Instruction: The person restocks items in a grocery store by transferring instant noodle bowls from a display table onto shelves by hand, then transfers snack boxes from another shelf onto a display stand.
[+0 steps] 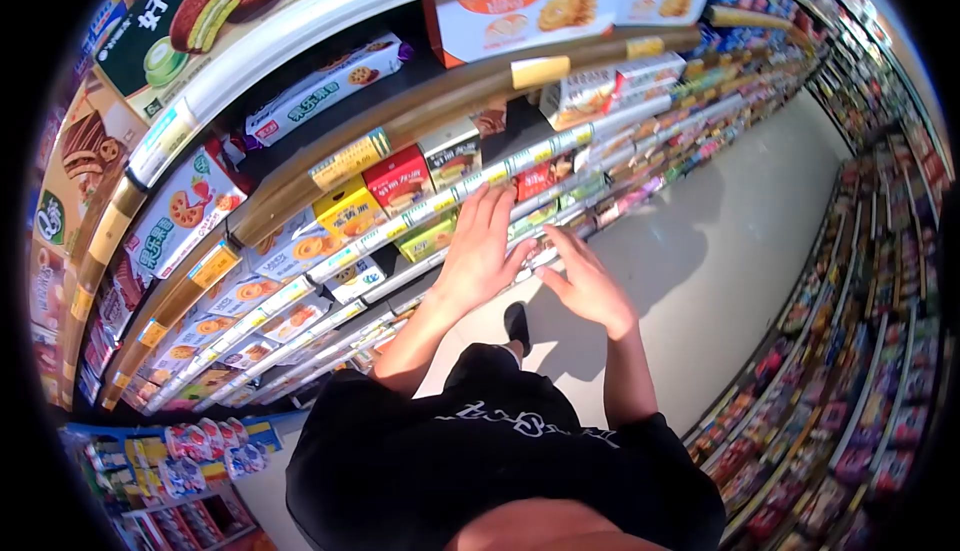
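My left hand [480, 256] reaches forward over the shelf edge with its fingers stretched out and holds nothing. Its fingertips overlap a price rail in the picture; whether they touch it I cannot tell. Around it are a green box [428, 238], a red box [541, 177] and, higher up, another red box [400, 181] beside a black and white box [453, 159]. My right hand [585, 286] hovers to the right, beside the lower shelves, fingers spread and empty.
Shelves of packaged snacks [320, 89] curve along the left and front. On the right stands another stocked shelf row [850, 351], with a pale floor aisle [755, 211] between. A blue-edged display rack [180, 456] is at lower left. My shoe [517, 325] shows below my hands.
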`<state>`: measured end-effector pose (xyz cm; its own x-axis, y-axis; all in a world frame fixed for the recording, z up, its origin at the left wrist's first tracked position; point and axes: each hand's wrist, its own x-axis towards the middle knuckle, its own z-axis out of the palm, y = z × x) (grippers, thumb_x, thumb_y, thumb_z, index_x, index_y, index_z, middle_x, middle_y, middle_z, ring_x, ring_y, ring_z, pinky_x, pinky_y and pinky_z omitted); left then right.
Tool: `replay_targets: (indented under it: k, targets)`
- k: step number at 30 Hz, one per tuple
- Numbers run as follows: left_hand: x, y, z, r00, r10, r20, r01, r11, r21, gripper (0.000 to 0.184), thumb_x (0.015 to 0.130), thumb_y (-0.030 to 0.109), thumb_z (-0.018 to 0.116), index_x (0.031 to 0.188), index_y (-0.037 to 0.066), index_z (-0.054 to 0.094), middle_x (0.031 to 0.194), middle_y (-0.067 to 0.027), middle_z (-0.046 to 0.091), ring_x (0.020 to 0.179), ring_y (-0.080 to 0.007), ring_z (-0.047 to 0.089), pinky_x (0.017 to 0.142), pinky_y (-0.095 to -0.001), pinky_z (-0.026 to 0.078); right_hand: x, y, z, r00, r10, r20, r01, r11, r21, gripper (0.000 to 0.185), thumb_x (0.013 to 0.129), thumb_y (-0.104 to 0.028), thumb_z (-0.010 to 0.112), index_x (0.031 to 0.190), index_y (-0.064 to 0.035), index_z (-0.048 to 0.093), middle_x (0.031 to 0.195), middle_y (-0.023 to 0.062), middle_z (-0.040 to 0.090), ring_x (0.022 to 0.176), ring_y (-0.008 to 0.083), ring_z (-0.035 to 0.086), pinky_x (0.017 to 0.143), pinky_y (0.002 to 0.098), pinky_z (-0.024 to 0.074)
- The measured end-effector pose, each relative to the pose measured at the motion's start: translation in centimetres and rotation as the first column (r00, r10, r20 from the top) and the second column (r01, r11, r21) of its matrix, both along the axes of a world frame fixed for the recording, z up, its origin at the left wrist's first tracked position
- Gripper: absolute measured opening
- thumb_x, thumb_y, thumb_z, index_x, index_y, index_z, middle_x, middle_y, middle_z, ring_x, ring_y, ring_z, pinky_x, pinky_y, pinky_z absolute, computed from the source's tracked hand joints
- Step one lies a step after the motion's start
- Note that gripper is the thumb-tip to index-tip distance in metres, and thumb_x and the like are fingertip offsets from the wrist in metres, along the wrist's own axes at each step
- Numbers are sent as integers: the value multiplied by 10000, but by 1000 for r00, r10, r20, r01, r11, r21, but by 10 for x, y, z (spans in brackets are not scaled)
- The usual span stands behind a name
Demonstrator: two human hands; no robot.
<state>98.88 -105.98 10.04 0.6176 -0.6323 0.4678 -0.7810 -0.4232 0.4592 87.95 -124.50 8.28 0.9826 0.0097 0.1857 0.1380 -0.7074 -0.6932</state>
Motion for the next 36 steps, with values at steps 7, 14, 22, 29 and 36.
replay_targets:
  k: [7, 14, 22, 29, 36]
  targets:
    - [84, -72, 22, 961, 258, 102, -254, 966, -51, 638, 888, 181, 712, 1405, -101, 466, 1422, -293, 484, 1367, -471, 425, 1167, -553, 320, 165, -68, 17, 997, 66, 45, -71, 989, 129, 670, 928, -54, 661, 1531, -10, 372, 1494, 293, 467, 1380, 461, 465, 1128, 461, 414]
    - [109, -94, 18, 809, 581, 94, -588, 800, 116, 421, 870, 136, 671, 1250, -27, 593, 1144, -229, 641, 1113, -412, 607, 998, -538, 426, 280, -78, -13, 955, 160, 249, -176, 984, 42, 187, 886, -61, 665, 1054, 8, 712, 1043, 233, 714, 1045, 460, 649, 918, 498, 504]
    - [110, -89, 4, 697, 682, 221, -717, 672, 185, 417, 803, 70, 623, 1213, -10, 614, 1169, -189, 636, 1157, -362, 593, 1043, -465, 442, 300, -82, -22, 878, 405, 254, -432, 900, 58, 224, 922, -42, 658, 1134, 22, 683, 1128, 203, 717, 1075, 394, 652, 962, 450, 496]
    - [88, -131, 22, 566, 802, 191, -823, 564, 67, 532, 809, 66, 599, 1330, -29, 543, 1283, -202, 569, 1267, -379, 517, 1173, -517, 334, 277, -102, -24, 849, 407, 338, -511, 794, 329, 395, 879, 84, 640, 1263, 39, 559, 1279, 212, 601, 1181, 320, 594, 1046, 421, 451]
    - [15, -174, 4, 525, 851, -30, -805, 484, -343, 717, 814, 77, 798, 1447, 7, 469, 1411, -194, 569, 1316, -386, 543, 1160, -527, 391, 209, -146, -10, 658, 443, 608, -742, 517, 427, 555, 799, 167, 658, 1256, -37, 420, 1464, 248, 328, 1279, 369, 489, 1050, 449, 508]
